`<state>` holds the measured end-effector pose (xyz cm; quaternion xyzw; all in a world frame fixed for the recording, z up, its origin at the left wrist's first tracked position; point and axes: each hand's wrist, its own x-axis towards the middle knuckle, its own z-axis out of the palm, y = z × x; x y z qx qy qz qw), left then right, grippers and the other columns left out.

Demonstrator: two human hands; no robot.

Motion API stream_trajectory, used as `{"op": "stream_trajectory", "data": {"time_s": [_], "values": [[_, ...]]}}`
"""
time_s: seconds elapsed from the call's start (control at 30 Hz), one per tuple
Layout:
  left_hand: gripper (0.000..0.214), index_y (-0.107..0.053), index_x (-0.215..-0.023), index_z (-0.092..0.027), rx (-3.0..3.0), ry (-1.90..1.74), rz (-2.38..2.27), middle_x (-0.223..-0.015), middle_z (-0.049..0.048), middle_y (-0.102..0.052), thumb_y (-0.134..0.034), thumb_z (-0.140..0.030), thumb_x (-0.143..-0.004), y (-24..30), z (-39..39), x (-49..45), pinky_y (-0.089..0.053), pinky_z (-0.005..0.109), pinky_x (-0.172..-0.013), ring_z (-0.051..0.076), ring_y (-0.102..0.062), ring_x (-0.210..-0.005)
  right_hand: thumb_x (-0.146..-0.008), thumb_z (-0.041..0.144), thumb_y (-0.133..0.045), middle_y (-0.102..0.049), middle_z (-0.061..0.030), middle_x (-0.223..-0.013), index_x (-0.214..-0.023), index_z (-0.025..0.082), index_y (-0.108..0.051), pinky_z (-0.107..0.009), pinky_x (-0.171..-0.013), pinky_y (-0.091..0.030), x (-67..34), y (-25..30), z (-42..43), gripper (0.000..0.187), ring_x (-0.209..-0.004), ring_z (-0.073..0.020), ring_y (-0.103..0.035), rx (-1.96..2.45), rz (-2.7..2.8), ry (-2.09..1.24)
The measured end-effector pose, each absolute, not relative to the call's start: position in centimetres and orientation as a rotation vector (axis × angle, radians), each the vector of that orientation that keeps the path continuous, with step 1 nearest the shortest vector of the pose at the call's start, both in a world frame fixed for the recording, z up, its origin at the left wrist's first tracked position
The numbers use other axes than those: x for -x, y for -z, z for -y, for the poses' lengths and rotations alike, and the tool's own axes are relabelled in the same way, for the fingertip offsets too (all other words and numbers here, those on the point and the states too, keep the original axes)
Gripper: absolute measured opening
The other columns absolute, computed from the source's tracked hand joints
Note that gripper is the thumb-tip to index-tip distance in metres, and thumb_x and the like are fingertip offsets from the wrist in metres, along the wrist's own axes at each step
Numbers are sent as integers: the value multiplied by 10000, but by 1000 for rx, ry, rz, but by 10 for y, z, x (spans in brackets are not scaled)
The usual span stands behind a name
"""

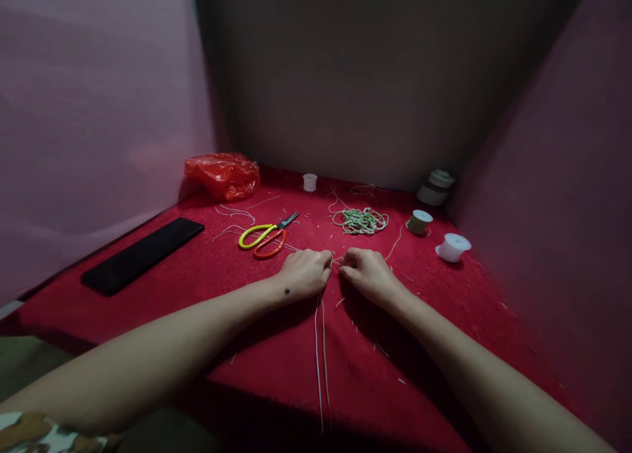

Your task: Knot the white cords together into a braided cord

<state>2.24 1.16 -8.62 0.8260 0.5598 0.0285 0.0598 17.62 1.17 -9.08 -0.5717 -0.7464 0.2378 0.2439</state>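
Over the middle of the red cloth, my left hand [307,272] is closed, its thumb and forefinger pinching thin cords. My right hand [368,274] is close beside it, fingers pinched on a beige cord [394,247] that runs back toward an olive spool [419,222]. A short stretch of cord crosses the small gap between the two hands. Below my left hand, a white cord [317,354] and a tan one [324,357] hang down over the front of the table. Any knot at the fingertips is too small to make out.
Scissors [269,236] with yellow and red handles lie left of my hands. Behind are a green-and-white cord bundle [364,221], a small white spool [309,182] and a red plastic bag [224,176]. A black slab [143,254] lies left, a white spool [453,247] right.
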Motion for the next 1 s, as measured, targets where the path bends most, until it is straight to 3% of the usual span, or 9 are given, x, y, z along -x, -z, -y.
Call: {"op": "stream_trajectory", "data": {"time_s": [0.17, 0.27, 0.33, 0.43, 0.6, 0.67, 0.73, 0.9, 1.0], "values": [[276, -597, -915, -195, -2484, -144, -1659, -855, 111, -661, -364, -275, -791, 87, -11, -20, -433, 348, -663, 256, -617, -798, -681, 244, -606, -534, 22, -508, -823, 172, -598, -196, -384, -257, -224, 42, 23, 159, -396, -76, -403, 1552, 1872, -1330], [274, -600, -908, -189, -2463, -190, -1635, -864, 121, -661, -372, -261, -777, 87, -11, -19, -435, 351, -663, 257, -617, -803, -679, 338, -653, -527, 7, -499, -814, 205, -619, -209, -384, -265, -268, 28, 69, 192, -405, -89, -430, 1495, 1765, -1373], [273, -605, -903, -186, -2449, -217, -1619, -868, 125, -661, -374, -251, -771, 87, -11, -18, -437, 352, -670, 256, -616, -814, -666, 389, -672, -531, -22, -469, -672, 226, -627, -238, -399, -310, -296, 29, 100, 170, -413, -115, -461, 1417, 1745, -1419], [274, -615, -880, -186, -2425, -246, -1597, -871, 127, -661, -373, -250, -768, 87, -12, -17, -438, 354, -668, 260, -615, -820, -596, 566, -656, -535, -67, -452, -554, 241, -635, -273, -412, -343, -321, 32, 125, 329, -461, -165, -496, 1244, 1738, -1346], [270, -631, -837, -183, -2381, -291, -1578, -842, 119, -662, -383, -255, -758, 85, -12, -16, -435, 337, -657, 248, -616, -797, -764, 475, -542, -547, -21, -581, -751, 193, -642, -216, -383, -265, -276, 33, 92, 299, -417, -82, -375, 1773, 1763, -1081], [256, -635, -805, -183, -2362, -313, -1567, -812, 103, -661, -395, -258, -752, 84, -12, -16, -428, 309, -654, 222, -614, -773, -751, 417, -562, -602, -37, -727, -897, 179, -629, -218, -439, -340, -241, 42, 66, 288, -493, -95, -446, 1728, 1819, -992], [247, -635, -770, -179, -2339, -340, -1554, -781, 93, -659, -405, -268, -747, 83, -12, -16, -420, 292, -645, 205, -610, -748, -731, 334, -581, -626, -63, -824, -906, 151, -628, -226, -550, -394, -209, 56, 40, 258, -639, -123, -523, 1624, 1910, -850], [221, -632, -704, -171, -2256, -406, -1480, -713, 64, -653, -442, -282, -722, 83, -16, -12, -409, 257, -617, 171, -592, -687, -642, 182, -594, -563, 3, -601, -646, 140, -591, -192, -512, -339, -170, 86, -4, 42, -570, -96, -476, 1576, 1942, -806], [195, -616, -672, -163, -2183, -417, -1412, -617, 27, -631, -448, -254, -710, 82, -17, -9, -394, 206, -535, 122, -571, -576, -677, 191, -534, -476, 47, -471, -620, 150, -540, -172, -401, -286, -168, 88, -9, 71, -415, -64, -404, 1590, 1893, -926]]}}
